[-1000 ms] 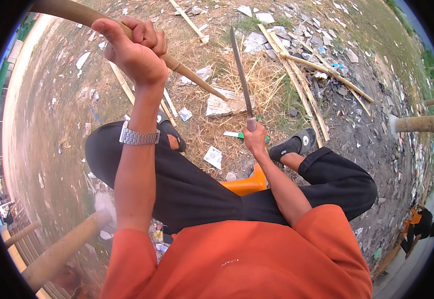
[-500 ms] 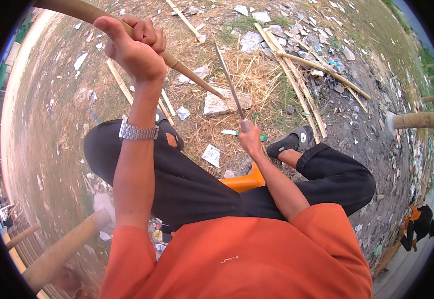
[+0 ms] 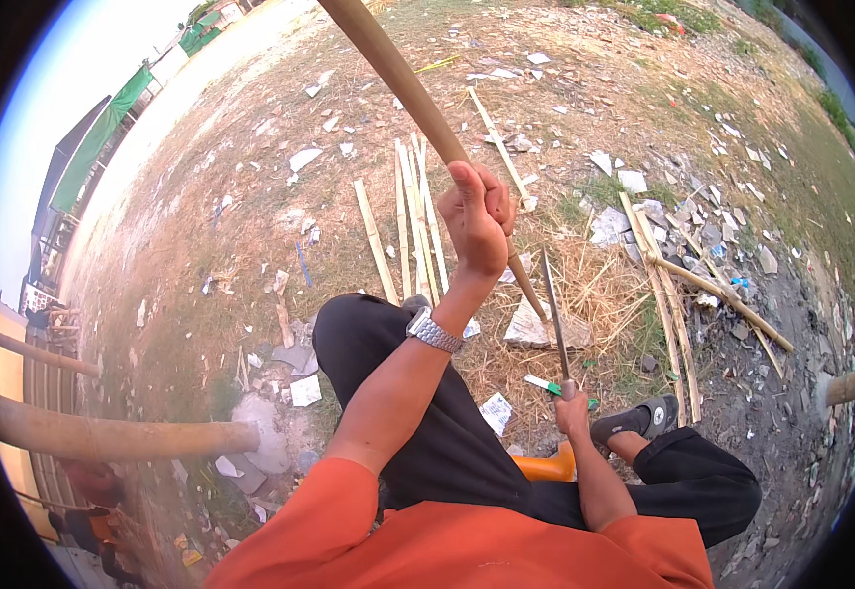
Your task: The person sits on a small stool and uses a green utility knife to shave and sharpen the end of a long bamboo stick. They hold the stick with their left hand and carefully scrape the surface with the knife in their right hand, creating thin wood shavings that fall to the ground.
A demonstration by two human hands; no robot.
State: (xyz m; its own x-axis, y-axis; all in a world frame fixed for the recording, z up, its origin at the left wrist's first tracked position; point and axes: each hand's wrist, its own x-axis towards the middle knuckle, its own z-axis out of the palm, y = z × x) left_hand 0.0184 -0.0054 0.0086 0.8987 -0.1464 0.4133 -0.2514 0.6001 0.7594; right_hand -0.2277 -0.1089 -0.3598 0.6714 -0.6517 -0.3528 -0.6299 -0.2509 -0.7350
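This is an outdoor bamboo-working spot on rough, open ground. Bright sky [image 3: 59, 118] shows at the upper left, above a structure hung with green sheeting [image 3: 101, 145]. Tile shards [image 3: 632, 182] litter the dirt and patchy dry grass. Split bamboo strips [image 3: 375, 240] lie about, straw-like shavings [image 3: 609, 285] surround a pale block [image 3: 530, 329], and a bamboo pole [image 3: 398, 74] and long knife [image 3: 556, 319] meet the eye there.

The orange shirt [image 3: 467, 545] is short-sleeved, the trousers [image 3: 435, 442] black, shoes [image 3: 632, 421] dark, wristwatch [image 3: 435, 333] silver.
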